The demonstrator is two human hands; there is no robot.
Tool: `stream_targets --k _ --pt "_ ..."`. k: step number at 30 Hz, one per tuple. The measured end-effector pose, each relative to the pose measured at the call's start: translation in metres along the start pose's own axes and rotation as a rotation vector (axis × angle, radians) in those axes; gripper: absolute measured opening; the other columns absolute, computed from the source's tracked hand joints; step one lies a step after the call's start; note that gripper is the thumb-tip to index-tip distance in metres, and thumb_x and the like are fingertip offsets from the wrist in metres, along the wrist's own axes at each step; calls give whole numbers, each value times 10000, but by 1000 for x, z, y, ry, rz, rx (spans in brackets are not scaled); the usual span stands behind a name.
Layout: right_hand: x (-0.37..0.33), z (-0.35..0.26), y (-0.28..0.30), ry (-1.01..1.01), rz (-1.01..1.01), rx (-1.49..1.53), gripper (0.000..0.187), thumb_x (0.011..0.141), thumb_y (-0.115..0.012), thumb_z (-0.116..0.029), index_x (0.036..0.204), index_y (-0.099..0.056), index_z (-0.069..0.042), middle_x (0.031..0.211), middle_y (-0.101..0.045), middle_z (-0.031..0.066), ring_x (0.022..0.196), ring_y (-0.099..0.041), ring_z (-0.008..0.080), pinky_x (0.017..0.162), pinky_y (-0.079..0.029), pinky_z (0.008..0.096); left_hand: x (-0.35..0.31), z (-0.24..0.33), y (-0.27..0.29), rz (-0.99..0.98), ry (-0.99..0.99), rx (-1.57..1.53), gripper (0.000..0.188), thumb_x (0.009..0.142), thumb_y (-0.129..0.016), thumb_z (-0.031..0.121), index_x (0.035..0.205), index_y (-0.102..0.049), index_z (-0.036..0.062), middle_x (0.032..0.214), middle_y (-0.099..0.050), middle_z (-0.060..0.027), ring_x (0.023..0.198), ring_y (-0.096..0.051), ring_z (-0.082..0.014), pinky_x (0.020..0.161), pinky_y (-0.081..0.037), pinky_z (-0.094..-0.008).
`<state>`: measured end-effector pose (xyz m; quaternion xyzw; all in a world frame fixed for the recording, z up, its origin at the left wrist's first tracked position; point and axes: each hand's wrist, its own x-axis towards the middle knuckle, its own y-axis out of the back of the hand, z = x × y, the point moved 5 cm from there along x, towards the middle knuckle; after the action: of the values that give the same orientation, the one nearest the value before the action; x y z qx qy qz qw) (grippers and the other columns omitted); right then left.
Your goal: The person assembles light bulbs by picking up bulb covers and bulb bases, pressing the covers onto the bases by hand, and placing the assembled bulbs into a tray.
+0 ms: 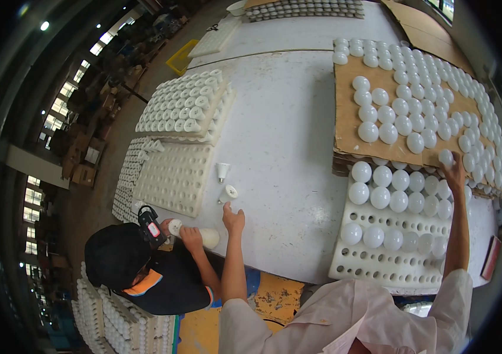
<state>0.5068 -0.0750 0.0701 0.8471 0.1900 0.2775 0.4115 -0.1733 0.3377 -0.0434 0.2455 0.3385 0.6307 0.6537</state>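
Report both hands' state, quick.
Left hand: at a white lamp base; grip can't be told.
Right hand: closed, holding a white dome.

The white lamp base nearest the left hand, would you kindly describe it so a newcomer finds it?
On the large pale table, find the holed white tray on the left. Right of that tray, beside the person's left hand, is the white lamp base. Its round face shows, whereas the neighbouring base beyond it shows its side.

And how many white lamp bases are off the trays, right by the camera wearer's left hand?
2. The nearer lamp base is at the fingertips of the left hand; the farther lamp base is just beyond, on the tabletop. The hand could hide another.
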Motion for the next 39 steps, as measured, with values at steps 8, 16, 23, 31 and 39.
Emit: stream_targets --k 8,16,23,31,39 --pt "-150 -67 21 -485 -281 1096 647 775 -538 -126 1398 -368 -128 1117 -560 89 791 -632 180 531 -548 271 109 -74 -23 -96 -129 499 635 693 -674 19 1283 -440 36 1372 -444 -209 1263 -434 -361 1010 -406 -433" --pt "-222 -133 34 -489 -487 987 907 607 -798 -93 1388 -337 -81 1217 -524 87 1052 -580 207 792 -545 347 24 -12 -39 -128 -355 317 526 670 -777 147 1082 -506 -34 986 -619 -208 941 -624 -361 852 -487 -437" --pt "-242 -153 24 -117 -430 1075 922 593 -875 -196 1351 -358 -109 1192 -544 81 1115 -535 212 966 -432 375 -166 108 -70 -826 -156 -949 451 707 -703 35 1109 -514 -42 1006 -619 -152 682 -581 -140 630 -512 -279" --pt "-261 -193 35 125 -654 741 783 591 -858 -175 1262 -463 -97 1200 -552 69 1113 -552 244 969 -439 383 -322 194 -107 -1555 -306 -787 534 728 -750 71 1191 -529 -73 990 -629 -100 752 -611 -120 603 -515 -259" --pt "-278 -191 32 158 -740 661 807 589 -861 -187 1282 -457 -102 1180 -587 102 1097 -576 296 929 -466 402 -343 201 -105 -1621 -415 -583 572 727 -804 133 1188 -538 -78 983 -629 -93 715 -590 -105 606 -498 -248"
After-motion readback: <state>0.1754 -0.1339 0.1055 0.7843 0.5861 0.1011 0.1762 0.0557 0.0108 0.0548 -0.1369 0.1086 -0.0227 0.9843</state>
